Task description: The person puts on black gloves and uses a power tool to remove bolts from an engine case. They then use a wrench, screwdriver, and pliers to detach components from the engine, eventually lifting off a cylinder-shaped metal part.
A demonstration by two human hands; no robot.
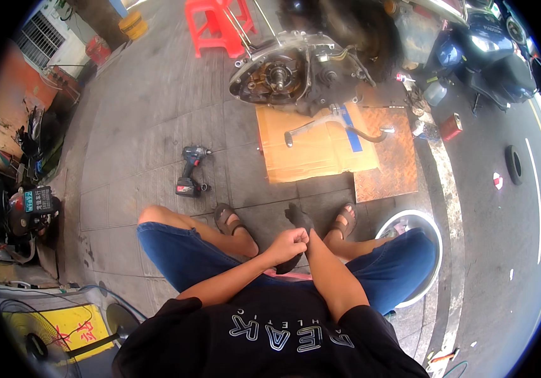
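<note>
My right hand (pixel 298 216) wears a dark glove and reaches forward between my knees, its fingers stretched out and holding nothing that I can see. Bare and closed, my left hand (pixel 287 247) pinches the glove's cuff at my right wrist. Just under the left hand is another dark, soft-looking piece (pixel 289 264), partly hidden; I cannot tell whether it is a second glove. A cordless impact driver (pixel 191 170) lies on the pavement ahead of my left foot. Beyond my feet, an opened engine (pixel 278 75) stands behind a flattened cardboard sheet (pixel 314 160).
A pedal lever (pixel 311 128) rests across the cardboard, beside a rusty metal plate (pixel 396 170). By my right knee stands a white basin (pixel 436 252). A red stool (pixel 210 28) is at the back. A fan (pixel 31 337) stands lower left; scooters are parked on both sides.
</note>
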